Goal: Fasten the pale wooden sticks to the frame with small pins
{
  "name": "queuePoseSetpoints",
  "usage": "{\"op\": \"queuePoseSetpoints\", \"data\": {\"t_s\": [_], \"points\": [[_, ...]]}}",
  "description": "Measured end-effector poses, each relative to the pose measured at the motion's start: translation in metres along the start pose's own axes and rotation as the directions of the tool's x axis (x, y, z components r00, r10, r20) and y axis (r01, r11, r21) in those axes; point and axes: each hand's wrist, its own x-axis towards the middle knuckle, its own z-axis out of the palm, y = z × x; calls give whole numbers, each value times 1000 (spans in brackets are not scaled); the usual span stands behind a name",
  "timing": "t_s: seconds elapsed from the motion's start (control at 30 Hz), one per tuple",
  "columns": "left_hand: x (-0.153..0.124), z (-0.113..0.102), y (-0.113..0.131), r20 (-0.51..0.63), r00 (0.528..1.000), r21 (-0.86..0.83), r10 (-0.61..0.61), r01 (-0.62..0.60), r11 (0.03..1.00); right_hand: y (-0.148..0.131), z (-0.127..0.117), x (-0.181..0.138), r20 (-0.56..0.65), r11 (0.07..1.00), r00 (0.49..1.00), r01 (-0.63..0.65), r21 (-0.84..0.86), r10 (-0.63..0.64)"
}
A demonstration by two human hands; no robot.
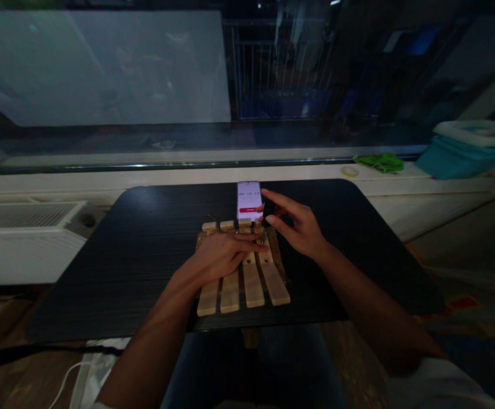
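Several pale wooden slats (231,291) lie side by side across a rough brown wooden piece (278,253) on the dark table. Dark round holes show in the two right slats. My left hand (219,254) rests flat over the slats, palm down, its fingers stretched to the right on either side of a shiny metal shaft. My right hand (300,224) is closed around the black handle of a short screwdriver (268,209), held upright with its shaft pointing down at the rightmost slat. The fingers hide what lies right at the tip.
Behind the slats a lit phone (249,199) shows a timer. The black table (153,227) ends at a white windowsill (315,172). On the sill are a tape roll (350,171), a green cloth (381,163) and a teal bin (456,156). A white radiator (21,250) stands left.
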Motion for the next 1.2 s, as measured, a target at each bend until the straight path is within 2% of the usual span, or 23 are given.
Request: {"op": "queuePoseSetpoints", "data": {"t_s": [0.13,0.27,0.77,1.07,1.2], "points": [[-1,-2,1,5,1000,-11,-10,10,1000,1,-2,0,39,998,997,60,5,-60],[-1,-3,3,21,999,-7,-26,26,1000,2,-2,0,55,998,996,66,-22,-65],[-1,-1,0,-6,1000,15,-9,9,1000,0,1,1,-28,997,996,78,-20,-79],[0,-2,2,11,1000,19,-20,20,1000,1,-1,0,44,995,994,102,2,-102],[-1,-2,2,21,1000,29,-22,21,999,3,-1,-2,69,994,996,48,99,-55]]}}
